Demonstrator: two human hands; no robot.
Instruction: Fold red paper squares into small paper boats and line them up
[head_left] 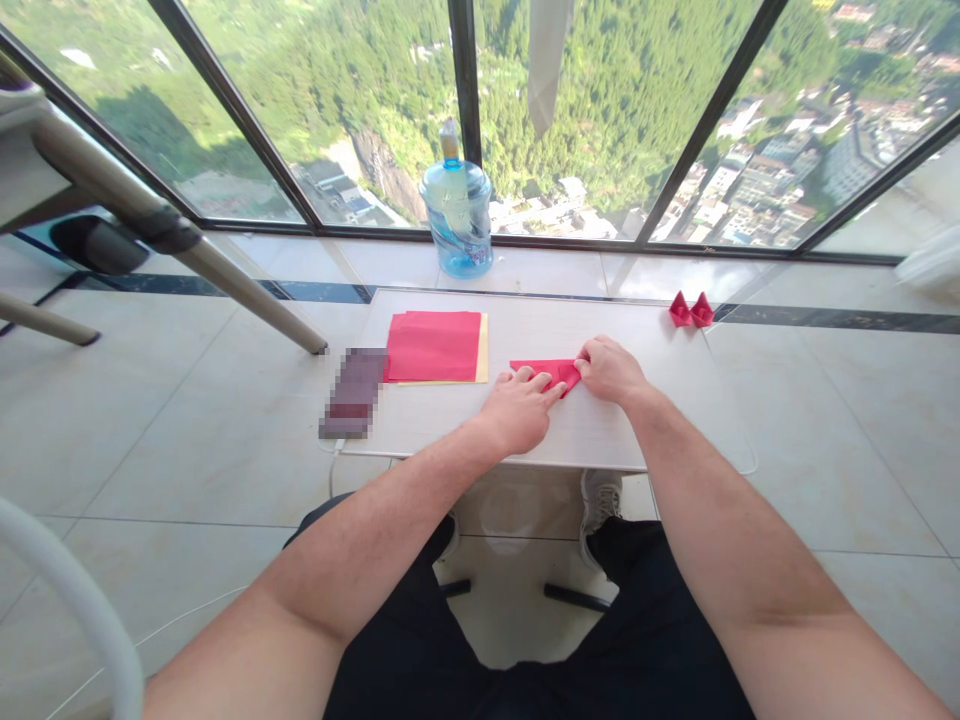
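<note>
A partly folded sheet of red paper (541,370) lies flat on the small white table (540,440). My left hand (517,408) rests on its near edge, the index finger stretched out and pressing the paper. My right hand (609,370) is curled, its fingertips pinching the paper's right end. A stack of red paper sheets (435,346), with a yellowish sheet showing at the right side, lies to the left of my hands. Two small folded red paper shapes (691,310) stand at the table's far right corner.
A blurred dark phone (354,392) lies at the table's left edge. A large blue water bottle (457,212) stands on the sill by the window. Metal legs (180,250) slant in from the left. My legs and a shoe (598,498) are under the table.
</note>
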